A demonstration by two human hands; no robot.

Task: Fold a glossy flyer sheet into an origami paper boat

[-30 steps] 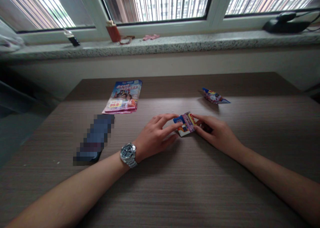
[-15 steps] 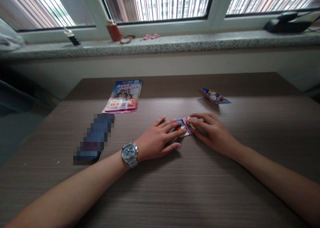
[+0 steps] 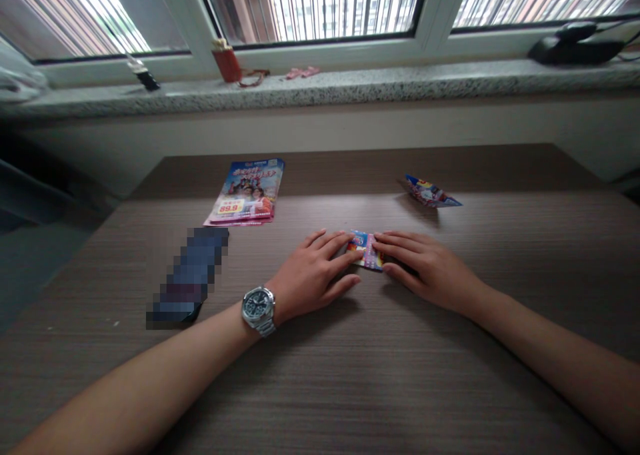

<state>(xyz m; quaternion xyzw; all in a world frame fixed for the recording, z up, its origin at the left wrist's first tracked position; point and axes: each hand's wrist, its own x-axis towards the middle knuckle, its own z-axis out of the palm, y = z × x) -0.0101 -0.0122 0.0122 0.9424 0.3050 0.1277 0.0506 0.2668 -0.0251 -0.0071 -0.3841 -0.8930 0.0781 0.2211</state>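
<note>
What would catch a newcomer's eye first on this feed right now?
The left hand and right hand stand out first, at the middle of the wood-grain table, their fingers touching a small folded piece of colourful printed paper from either side. Farther back lie a glossy flyer, left of centre, and another folded printed piece, to the right.

left hand [image 3: 313, 275] | right hand [image 3: 427, 267] | both touching folded printed paper [image 3: 365, 250] | on desk [image 3: 350, 375]

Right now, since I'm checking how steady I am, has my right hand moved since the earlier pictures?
Yes, the right hand has slid slightly left, closer to the flyer, which sits in the same spot.
</note>
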